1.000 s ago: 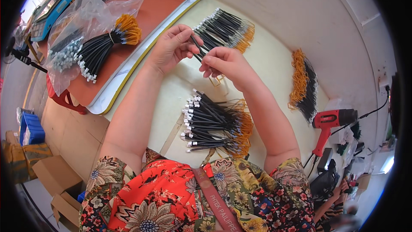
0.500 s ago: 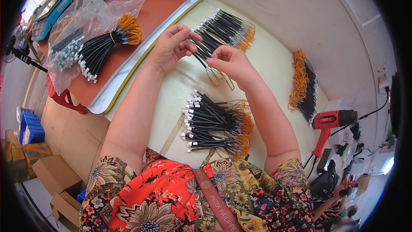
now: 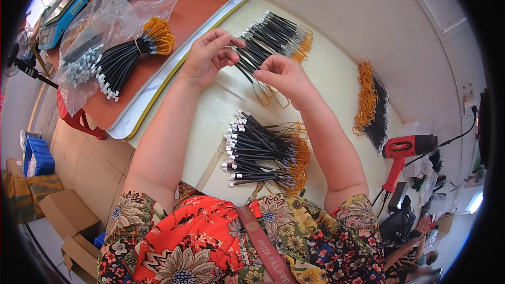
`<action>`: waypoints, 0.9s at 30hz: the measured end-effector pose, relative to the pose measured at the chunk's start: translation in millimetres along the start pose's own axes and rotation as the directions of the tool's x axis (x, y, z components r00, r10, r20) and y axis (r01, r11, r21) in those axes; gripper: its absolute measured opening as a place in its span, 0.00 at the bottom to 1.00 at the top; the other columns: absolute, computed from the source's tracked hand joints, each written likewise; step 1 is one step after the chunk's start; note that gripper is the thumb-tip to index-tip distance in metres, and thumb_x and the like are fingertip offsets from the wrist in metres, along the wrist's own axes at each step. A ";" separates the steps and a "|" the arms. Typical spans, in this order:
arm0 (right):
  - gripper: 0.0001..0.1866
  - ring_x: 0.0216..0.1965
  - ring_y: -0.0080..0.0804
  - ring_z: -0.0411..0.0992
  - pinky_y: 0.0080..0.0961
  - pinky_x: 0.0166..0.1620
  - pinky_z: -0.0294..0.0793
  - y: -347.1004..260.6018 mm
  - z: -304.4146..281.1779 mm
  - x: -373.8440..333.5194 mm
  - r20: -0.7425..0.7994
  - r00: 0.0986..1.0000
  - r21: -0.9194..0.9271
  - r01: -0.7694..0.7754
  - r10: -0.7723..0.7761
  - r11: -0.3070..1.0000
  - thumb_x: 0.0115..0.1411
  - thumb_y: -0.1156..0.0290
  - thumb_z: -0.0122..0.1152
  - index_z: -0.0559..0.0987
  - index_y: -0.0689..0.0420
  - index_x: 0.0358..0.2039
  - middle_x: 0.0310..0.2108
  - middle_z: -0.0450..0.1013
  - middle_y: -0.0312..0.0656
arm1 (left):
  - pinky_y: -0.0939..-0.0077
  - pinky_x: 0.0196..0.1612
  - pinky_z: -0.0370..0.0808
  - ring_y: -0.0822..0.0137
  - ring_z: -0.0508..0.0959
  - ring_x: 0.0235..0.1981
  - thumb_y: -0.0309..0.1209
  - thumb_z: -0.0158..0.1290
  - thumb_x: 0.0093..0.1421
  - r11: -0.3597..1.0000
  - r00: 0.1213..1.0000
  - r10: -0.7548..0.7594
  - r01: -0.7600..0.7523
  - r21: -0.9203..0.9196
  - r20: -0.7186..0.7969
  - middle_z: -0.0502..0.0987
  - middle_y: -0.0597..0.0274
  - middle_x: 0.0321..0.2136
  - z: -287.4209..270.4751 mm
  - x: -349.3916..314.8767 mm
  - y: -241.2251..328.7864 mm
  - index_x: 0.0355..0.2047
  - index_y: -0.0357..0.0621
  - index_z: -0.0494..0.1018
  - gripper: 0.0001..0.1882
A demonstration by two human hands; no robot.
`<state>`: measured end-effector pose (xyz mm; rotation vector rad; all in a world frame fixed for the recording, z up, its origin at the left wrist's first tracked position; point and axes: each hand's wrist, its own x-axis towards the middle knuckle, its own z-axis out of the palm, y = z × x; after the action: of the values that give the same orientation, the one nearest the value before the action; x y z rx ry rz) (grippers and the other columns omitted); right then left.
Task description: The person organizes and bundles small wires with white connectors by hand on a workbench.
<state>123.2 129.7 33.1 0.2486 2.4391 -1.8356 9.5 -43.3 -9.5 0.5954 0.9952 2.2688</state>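
Both my hands work close together over the pale tabletop, beside a row of black cables with white connectors and orange wire ends (image 3: 279,31). My left hand (image 3: 211,58) is closed, its thumb and fingers curled at the end of a thin black cable (image 3: 245,72). My right hand (image 3: 284,76) pinches beside the same cable, thumb and forefinger together; the exact grip is hidden. Orange wire loops (image 3: 263,96) hang below the fingertips. Nearer to me, between my forearms, lies a loose fan of similar cables (image 3: 260,150), white connectors to the left and orange ends to the right.
A red heat gun (image 3: 405,150) lies at the right, near another cable bundle (image 3: 373,105) by the wall. On the red-brown table (image 3: 197,5) at the left are a tied cable bundle (image 3: 123,60), a clear plastic bag (image 3: 152,0) and a blue scale (image 3: 66,16). Cardboard boxes (image 3: 68,213) stand lower left.
My left hand has shifted slightly to the left, and the cable end has moved a little with it. My right hand has barely moved. The cable piles look the same.
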 end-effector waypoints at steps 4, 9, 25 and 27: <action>0.11 0.26 0.22 0.69 0.20 0.31 0.68 1.5 3.6 1.4 -0.130 0.988 -0.211 0.055 -0.083 0.976 0.46 0.68 0.65 0.73 0.59 0.24 0.23 0.72 0.36 | 0.82 0.26 0.74 0.72 0.77 0.24 0.33 0.53 0.58 0.999 0.999 0.033 -0.032 0.012 -0.036 0.77 0.56 0.31 -3.1 0.3 0.6 0.31 0.45 0.69 0.07; 0.12 0.29 0.31 0.72 0.26 0.35 0.71 -1.8 3.4 0.3 -0.172 0.965 -0.375 0.120 -0.196 0.919 0.43 0.69 0.65 0.72 0.60 0.24 0.24 0.73 0.40 | 0.82 0.26 0.74 0.72 0.77 0.24 0.33 0.53 0.58 0.999 0.998 0.034 -0.032 0.025 -0.054 0.77 0.56 0.31 -0.4 0.9 -0.2 0.30 0.45 0.68 0.07; 0.12 0.26 0.19 0.68 0.19 0.30 0.68 -5.6 2.2 1.8 -0.176 0.966 -0.441 0.095 -0.190 0.893 0.46 0.68 0.66 0.73 0.59 0.26 0.24 0.72 0.33 | 0.82 0.27 0.74 0.71 0.77 0.24 0.35 0.53 0.58 0.999 0.999 0.018 -0.016 0.030 -0.050 0.76 0.56 0.32 0.1 -0.1 0.7 0.31 0.45 0.68 0.08; 0.12 0.26 0.19 0.69 0.19 0.31 0.68 -5.9 2.4 2.3 -0.176 0.967 -0.442 0.090 -0.185 0.893 0.46 0.69 0.66 0.73 0.59 0.26 0.24 0.72 0.33 | 0.82 0.27 0.74 0.71 0.77 0.24 0.35 0.53 0.58 0.999 0.999 0.015 -0.013 0.031 -0.048 0.76 0.55 0.33 0.2 -0.5 1.1 0.32 0.45 0.68 0.08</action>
<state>119.9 125.9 37.6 0.2545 3.0025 -1.3097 9.5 -44.1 -8.6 0.5641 1.0539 2.2938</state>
